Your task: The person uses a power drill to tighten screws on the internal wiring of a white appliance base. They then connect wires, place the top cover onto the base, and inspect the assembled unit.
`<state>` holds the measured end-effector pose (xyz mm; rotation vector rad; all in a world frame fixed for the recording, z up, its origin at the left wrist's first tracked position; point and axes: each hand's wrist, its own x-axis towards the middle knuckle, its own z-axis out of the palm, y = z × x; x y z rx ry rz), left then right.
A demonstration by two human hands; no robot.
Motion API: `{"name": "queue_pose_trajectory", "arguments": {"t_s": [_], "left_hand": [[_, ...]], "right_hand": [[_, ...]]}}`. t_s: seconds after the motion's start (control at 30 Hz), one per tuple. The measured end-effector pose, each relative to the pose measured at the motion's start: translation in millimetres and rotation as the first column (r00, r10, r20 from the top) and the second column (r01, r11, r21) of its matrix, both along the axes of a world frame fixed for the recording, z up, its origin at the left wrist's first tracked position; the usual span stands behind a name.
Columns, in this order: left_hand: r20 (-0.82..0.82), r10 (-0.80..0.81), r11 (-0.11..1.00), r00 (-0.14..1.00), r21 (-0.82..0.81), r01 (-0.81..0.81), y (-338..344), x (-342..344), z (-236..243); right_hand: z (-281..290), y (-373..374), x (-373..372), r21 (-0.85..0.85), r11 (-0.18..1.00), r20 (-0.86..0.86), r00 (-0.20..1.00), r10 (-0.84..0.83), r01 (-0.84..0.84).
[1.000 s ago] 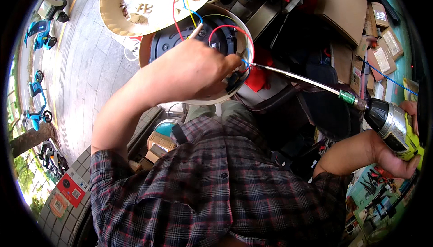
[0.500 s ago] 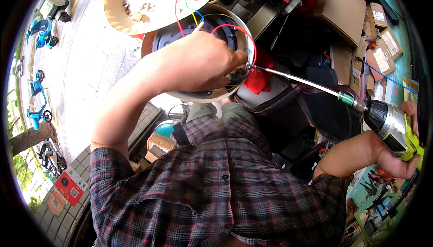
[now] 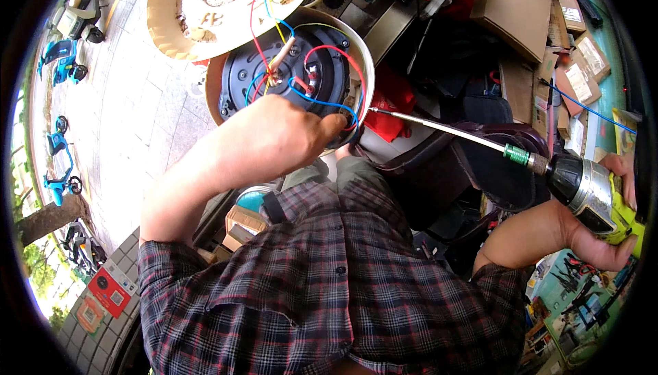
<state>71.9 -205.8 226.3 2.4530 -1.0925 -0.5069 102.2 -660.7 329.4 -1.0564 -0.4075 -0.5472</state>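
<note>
My left hand [image 3: 281, 135] is curled at the lower rim of a round cream housing [image 3: 370, 80], its fingertips hidden, so what it holds is unclear. A dark round metal part [image 3: 243, 66] sits inside, crossed by red, blue and yellow wires [image 3: 308, 97]. Some run to a cream disc cover [image 3: 171, 25] with debris on it, overlapping the housing's top left. At the far right, my right hand [image 3: 606, 241] grips a yellow and silver drill [image 3: 586, 197]. Its long bit [image 3: 452, 131], with a green collar, reaches to the housing's right edge.
Cardboard boxes [image 3: 510, 8] pile at upper right. A dark bag [image 3: 493, 169] and red cloth [image 3: 389, 121] lie below the bit. Tools [image 3: 576, 279] cover a green mat at lower right. Left are pavement [image 3: 144, 101] with parked scooters [image 3: 62, 155] and red signs [image 3: 110, 286].
My left hand has moved down, uncovering more wires and the dark part's middle. The housing and cover have shifted slightly left, and the drill's bit has moved slightly with them.
</note>
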Motion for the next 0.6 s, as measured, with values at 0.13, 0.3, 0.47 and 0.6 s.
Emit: {"name": "queue_pose_trajectory", "arguments": {"t_s": [0.13,0.3,0.47,0.6], "left_hand": [[-0.004,0.020,1.000,1.000,-0.011,-0.020,5,-10,-8],[-0.049,0.034,0.997,0.998,-0.069,-0.038,6,-6,-16],[-0.051,0.031,0.998,0.998,-0.057,-0.034,2,-1,-19],[-0.085,0.025,0.998,0.996,-0.051,-0.029,-1,3,-20]], "right_hand": [[-7,-4,1,-0.028,1.000,-0.008,1.000,0.012,-0.012],[-9,-5,0,-0.008,1.000,-0.048,0.999,-0.017,0.016],[-8,-6,1,0.039,0.999,-0.057,0.998,-0.036,0.038],[-8,-6,1,0.027,0.999,-0.072,0.996,-0.043,0.046]]}}
